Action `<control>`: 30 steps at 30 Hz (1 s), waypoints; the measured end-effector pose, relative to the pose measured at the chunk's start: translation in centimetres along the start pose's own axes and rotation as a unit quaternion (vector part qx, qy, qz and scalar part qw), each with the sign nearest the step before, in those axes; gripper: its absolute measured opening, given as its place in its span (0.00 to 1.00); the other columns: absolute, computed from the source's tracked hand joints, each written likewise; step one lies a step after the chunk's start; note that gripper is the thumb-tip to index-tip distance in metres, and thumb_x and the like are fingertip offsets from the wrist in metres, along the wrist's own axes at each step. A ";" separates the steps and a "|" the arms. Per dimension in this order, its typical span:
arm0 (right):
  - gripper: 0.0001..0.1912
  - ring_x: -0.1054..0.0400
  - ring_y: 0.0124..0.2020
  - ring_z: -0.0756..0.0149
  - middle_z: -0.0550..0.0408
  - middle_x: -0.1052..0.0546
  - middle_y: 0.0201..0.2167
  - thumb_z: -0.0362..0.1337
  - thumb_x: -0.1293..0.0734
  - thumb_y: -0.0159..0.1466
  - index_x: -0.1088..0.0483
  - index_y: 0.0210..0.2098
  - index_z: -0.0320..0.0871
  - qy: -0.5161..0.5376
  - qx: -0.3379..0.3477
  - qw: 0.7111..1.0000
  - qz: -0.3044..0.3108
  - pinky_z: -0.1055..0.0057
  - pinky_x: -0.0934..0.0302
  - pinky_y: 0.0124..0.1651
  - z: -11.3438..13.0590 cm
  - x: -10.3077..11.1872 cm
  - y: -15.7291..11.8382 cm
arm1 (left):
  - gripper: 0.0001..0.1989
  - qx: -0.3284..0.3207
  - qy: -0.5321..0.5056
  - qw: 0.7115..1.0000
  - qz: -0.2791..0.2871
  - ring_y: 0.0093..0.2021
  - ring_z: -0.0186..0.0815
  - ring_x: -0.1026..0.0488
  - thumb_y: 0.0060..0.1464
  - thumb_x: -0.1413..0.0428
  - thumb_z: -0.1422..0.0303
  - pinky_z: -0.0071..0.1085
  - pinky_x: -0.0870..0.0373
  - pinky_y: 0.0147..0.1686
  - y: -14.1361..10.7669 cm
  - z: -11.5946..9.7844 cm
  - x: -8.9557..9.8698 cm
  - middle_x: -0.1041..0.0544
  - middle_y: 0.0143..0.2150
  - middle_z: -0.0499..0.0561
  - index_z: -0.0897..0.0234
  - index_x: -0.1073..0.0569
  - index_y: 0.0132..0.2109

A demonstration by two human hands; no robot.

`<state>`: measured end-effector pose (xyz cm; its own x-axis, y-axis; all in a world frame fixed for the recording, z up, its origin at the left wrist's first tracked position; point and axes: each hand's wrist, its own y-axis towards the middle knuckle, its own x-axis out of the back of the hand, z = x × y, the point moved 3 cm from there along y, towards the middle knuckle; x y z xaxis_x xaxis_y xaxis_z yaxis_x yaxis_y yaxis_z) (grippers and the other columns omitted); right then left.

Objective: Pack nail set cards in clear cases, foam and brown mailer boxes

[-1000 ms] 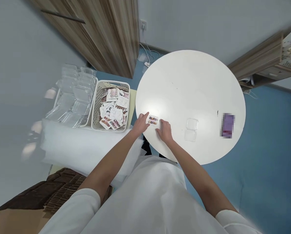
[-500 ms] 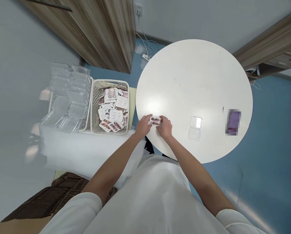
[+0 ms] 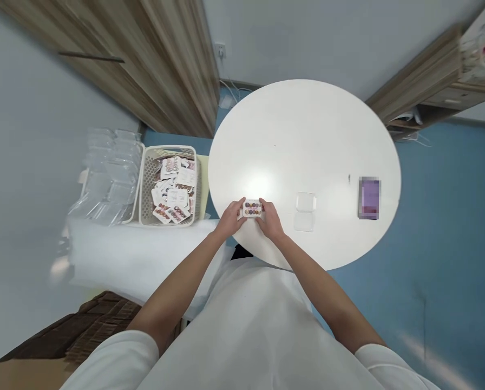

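Between my two hands is a small white card of press-on nails (image 3: 252, 208), with two rows of purple, orange and pinkish nails facing up. My left hand (image 3: 230, 218) pinches its left edge, and my right hand (image 3: 270, 219) grips the right edge. The card is held over the near left part of the round white table (image 3: 307, 124). To the right of my right hand, a clear plastic case (image 3: 306, 202) lies unfolded on the table, lid and base flat. Whether the card touches the tabletop I cannot tell.
Left of the table, a white basket (image 3: 145, 203) holds many nail cards. Beside it, another basket is heaped with clear plastic cases (image 3: 115, 162). White foam wrap (image 3: 137, 252) lies in front of them. A blurred purple object (image 3: 369, 199) rests on the table's right side.
My head view has shifted, so the table and baskets appear further left. Both hands still hold the nail card, which now sits straighter and shows its face more fully.
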<state>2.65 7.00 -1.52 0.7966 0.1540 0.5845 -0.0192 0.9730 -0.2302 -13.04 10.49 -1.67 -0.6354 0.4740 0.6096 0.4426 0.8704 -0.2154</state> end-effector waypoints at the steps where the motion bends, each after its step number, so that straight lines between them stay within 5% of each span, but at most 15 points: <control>1: 0.33 0.40 0.45 0.61 0.51 0.38 0.44 0.31 0.40 0.54 0.53 0.57 0.47 0.003 0.000 1.000 -0.003 0.61 0.41 0.47 -0.5 1.0 -0.7 | 0.32 -0.010 -0.002 1.000 0.001 0.32 0.31 0.37 0.48 0.47 0.73 0.31 0.35 0.38 0.0 -1.0 -0.6 0.36 0.39 0.49 0.59 0.49 0.59; 8: 0.33 0.39 0.43 0.59 0.51 0.36 0.42 0.35 0.38 0.55 0.53 0.58 0.50 0.010 -0.029 0.999 -0.009 0.57 0.41 0.46 -6.8 8.5 -6.2 | 0.30 -0.031 0.007 0.997 0.074 0.37 0.35 0.35 0.50 0.49 0.69 0.34 0.34 0.40 0.5 -8.5 -7.4 0.36 0.43 0.52 0.56 0.49 0.60; 13: 0.32 0.45 0.50 0.55 0.50 0.38 0.46 0.37 0.35 0.53 0.48 0.56 0.50 -0.009 -0.028 1.000 -0.006 0.55 0.44 0.50 -11.4 11.9 -7.8 | 0.31 -0.033 0.038 0.994 0.097 0.45 0.40 0.37 0.47 0.45 0.66 0.37 0.35 0.43 1.7 -11.1 -11.7 0.38 0.47 0.54 0.56 0.45 0.58; 20: 0.33 0.44 0.50 0.54 0.49 0.39 0.47 0.36 0.33 0.50 0.44 0.54 0.48 -0.017 -0.002 1.000 0.023 0.56 0.44 0.50 -14.0 12.1 -6.0 | 0.32 0.014 0.080 0.994 0.079 0.48 0.41 0.38 0.44 0.42 0.70 0.38 0.37 0.46 3.0 -10.9 -14.0 0.40 0.48 0.54 0.58 0.43 0.57; 30: 0.34 0.44 0.50 0.53 0.49 0.39 0.48 0.34 0.33 0.50 0.46 0.55 0.46 0.006 -0.002 1.000 0.002 0.55 0.46 0.52 -14.2 11.8 -6.1 | 0.36 0.042 0.051 0.994 0.088 0.51 0.40 0.40 0.46 0.45 0.74 0.36 0.39 0.49 2.9 -10.8 -14.8 0.41 0.51 0.55 0.58 0.50 0.61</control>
<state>20.80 0.42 -4.28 0.8040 0.1563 0.5737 -0.0205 0.9715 -0.2360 4.44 4.56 -3.07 -0.4833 0.6069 0.6309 0.4840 0.7858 -0.3851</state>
